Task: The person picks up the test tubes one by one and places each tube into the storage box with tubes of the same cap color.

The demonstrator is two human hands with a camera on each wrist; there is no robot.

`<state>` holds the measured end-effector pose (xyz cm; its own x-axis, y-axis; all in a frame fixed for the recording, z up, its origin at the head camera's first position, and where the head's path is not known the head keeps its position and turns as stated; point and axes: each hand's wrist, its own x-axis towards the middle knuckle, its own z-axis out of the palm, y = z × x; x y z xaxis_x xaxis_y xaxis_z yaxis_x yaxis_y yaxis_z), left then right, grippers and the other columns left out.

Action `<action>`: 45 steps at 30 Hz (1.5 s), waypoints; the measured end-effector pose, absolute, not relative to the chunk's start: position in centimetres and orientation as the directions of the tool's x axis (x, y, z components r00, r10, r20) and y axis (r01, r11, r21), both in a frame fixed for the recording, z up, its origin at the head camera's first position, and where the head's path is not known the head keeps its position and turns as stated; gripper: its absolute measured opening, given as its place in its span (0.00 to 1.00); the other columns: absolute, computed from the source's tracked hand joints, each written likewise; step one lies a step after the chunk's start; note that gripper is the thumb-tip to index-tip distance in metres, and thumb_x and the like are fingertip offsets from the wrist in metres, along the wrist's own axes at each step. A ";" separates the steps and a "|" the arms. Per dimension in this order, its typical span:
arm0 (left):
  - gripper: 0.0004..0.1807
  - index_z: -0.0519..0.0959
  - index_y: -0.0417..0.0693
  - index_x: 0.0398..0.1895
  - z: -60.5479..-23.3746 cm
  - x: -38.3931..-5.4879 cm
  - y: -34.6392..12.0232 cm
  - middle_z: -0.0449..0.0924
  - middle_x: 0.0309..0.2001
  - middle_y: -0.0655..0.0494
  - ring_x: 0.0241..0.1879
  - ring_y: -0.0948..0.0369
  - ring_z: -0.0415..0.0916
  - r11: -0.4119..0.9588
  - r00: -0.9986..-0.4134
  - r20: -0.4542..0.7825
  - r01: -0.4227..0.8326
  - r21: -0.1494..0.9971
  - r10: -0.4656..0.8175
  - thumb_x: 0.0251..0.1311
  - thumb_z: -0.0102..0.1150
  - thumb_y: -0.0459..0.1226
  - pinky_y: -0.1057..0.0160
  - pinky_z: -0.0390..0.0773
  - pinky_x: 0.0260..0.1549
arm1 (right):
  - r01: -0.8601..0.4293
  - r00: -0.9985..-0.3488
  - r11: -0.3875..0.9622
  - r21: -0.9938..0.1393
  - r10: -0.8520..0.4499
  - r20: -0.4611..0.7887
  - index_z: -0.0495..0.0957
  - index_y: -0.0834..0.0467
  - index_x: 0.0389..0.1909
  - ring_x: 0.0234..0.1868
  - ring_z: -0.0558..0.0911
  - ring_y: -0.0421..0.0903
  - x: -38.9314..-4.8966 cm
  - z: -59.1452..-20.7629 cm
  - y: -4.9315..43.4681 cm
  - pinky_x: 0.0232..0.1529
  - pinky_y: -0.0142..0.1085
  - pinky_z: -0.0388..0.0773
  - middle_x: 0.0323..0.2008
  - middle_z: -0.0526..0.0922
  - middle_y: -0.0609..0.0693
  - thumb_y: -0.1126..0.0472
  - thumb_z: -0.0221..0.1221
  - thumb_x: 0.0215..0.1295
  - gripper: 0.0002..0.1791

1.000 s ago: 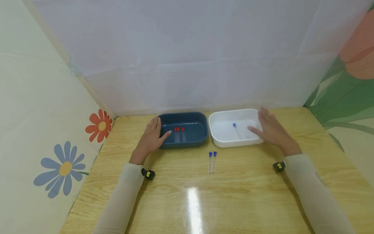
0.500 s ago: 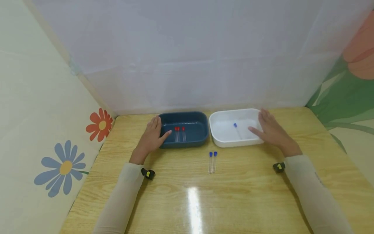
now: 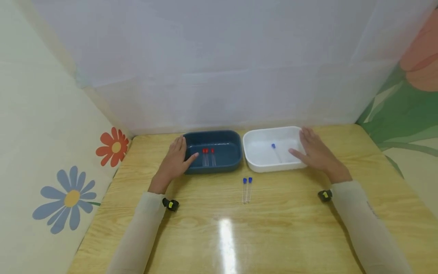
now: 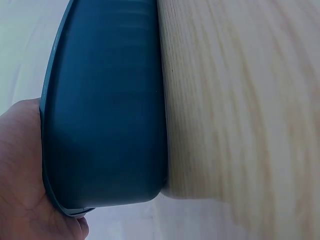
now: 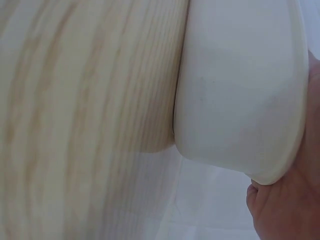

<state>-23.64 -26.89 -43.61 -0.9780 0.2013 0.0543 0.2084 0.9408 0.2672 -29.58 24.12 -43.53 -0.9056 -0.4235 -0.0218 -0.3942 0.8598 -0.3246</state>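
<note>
My left hand point(image 3: 172, 161) rests on the left end of a dark blue tray point(image 3: 213, 170), fingers straight along its rim and thumb reaching over the inside. In the left wrist view the palm lies against the rim of this tray point(image 4: 105, 110). Several thin clear tubes with red caps point(image 3: 206, 151) lie inside. At the right end of a white tray point(image 3: 273, 167), my right hand point(image 3: 316, 152) rests likewise, fingers extended and thumb over the inside. One blue-capped tube point(image 3: 273, 146) lies in the white tray. Two more blue-capped tubes point(image 3: 247, 190) lie side by side on the table before the trays.
Both trays stand side by side on the wood-grain table point(image 3: 273, 236), close to the pale back wall point(image 3: 212, 76). Side walls with painted flowers point(image 3: 72, 198) border the table left and right. Black straps point(image 3: 170, 204) sit at the wrists.
The right fingertips, slightly blurred a second ago, now lie still at the white tray's rim. Otherwise only the head view has shifted a little; trays and tubes stay put.
</note>
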 end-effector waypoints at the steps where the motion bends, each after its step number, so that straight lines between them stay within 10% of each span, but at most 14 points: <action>1: 0.52 0.35 0.31 0.79 -43.6 -23.6 -26.9 0.32 0.81 0.36 0.80 0.43 0.30 0.941 -0.978 0.052 0.208 0.265 0.202 0.76 0.39 0.62 0.45 0.35 0.77 | -0.396 -0.905 0.860 -0.322 -0.424 -0.021 0.29 0.66 0.79 0.79 0.25 0.55 -29.6 -43.5 24.1 0.77 0.54 0.30 0.79 0.22 0.57 0.30 0.38 0.76 0.54; 27: 0.50 0.35 0.34 0.80 -42.9 -24.3 -26.9 0.31 0.81 0.37 0.80 0.41 0.33 0.929 -0.966 0.100 0.257 0.265 0.238 0.76 0.33 0.64 0.43 0.38 0.76 | -0.387 -0.908 0.860 -0.332 -0.419 -0.026 0.27 0.66 0.79 0.79 0.23 0.54 -30.8 -44.5 24.3 0.77 0.53 0.28 0.79 0.21 0.58 0.28 0.37 0.75 0.54; 45: 0.49 0.38 0.39 0.82 -40.4 -21.1 -23.3 0.34 0.82 0.43 0.80 0.46 0.36 0.896 -0.895 0.179 0.431 0.108 0.409 0.75 0.46 0.59 0.44 0.42 0.76 | -0.390 -0.903 0.848 -0.359 -0.428 -0.029 0.28 0.64 0.79 0.79 0.24 0.51 -31.0 -45.0 23.9 0.77 0.52 0.29 0.79 0.20 0.54 0.28 0.36 0.75 0.54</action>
